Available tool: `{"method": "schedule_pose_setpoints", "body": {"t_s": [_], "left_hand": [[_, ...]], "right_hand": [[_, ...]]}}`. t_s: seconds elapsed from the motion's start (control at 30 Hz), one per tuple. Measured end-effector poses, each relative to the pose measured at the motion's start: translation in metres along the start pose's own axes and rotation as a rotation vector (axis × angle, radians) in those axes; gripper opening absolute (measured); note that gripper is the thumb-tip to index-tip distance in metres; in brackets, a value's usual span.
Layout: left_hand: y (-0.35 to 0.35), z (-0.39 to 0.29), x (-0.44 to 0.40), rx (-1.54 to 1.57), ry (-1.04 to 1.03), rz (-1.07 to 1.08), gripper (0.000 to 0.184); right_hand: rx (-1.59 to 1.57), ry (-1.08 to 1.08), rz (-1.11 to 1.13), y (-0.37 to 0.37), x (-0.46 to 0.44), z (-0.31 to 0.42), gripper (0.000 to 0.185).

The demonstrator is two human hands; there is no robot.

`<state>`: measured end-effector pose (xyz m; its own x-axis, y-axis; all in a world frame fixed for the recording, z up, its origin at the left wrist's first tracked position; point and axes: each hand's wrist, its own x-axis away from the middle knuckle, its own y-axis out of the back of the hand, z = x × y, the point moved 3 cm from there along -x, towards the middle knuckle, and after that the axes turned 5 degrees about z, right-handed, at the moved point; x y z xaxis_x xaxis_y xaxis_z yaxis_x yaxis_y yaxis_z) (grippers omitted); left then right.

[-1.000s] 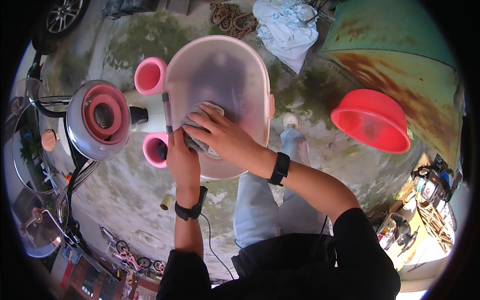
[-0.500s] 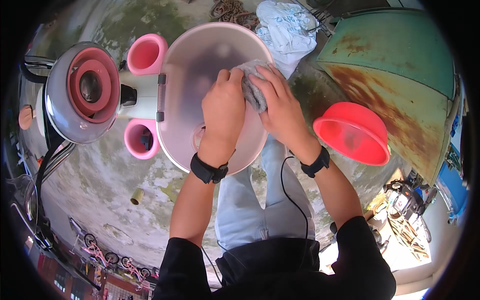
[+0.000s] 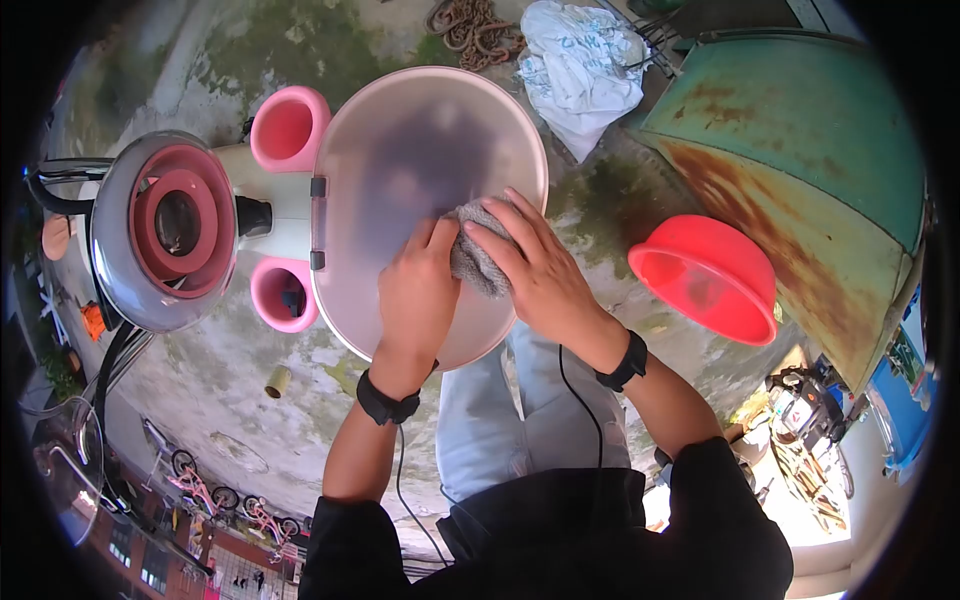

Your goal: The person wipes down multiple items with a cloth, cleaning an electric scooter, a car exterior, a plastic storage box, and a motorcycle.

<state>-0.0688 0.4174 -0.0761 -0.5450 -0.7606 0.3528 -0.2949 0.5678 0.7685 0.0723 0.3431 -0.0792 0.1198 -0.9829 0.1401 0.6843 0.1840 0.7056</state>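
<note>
Gripping a bunched grey cloth [image 3: 480,248] between them, a person's left hand [image 3: 540,268] and right hand [image 3: 420,300] hover or press, contact unclear, over a pale pink rounded panel [image 3: 350,290] beside two pink cup-like holders [image 3: 290,128].

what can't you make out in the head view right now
- Head view: the underside of the gray cloth, hidden by the cloth itself and the hands.
- Head view: the left hand's fingertips, hidden behind its own knuckles.
- Head view: the dark thing in the lower pink cup, too small to identify.
- Head view: what the white sack holds, hidden by its material; its blue lettering is too small.
</note>
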Motion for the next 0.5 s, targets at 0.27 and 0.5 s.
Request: {"method": "schedule_pose_setpoints", "body": {"t_s": [0.27,0.5], "left_hand": [[0.058,0.056,-0.089,-0.096,-0.009,-0.228,0.034],[0.07,0.113,-0.009,-0.091,0.167,-0.258,0.031]], "right_hand": [[0.102,0.11,-0.145,-0.022,-0.124,0.004,0.067],[0.035,0.254,-0.098,-0.073,-0.118,0.068,0.066]]}}
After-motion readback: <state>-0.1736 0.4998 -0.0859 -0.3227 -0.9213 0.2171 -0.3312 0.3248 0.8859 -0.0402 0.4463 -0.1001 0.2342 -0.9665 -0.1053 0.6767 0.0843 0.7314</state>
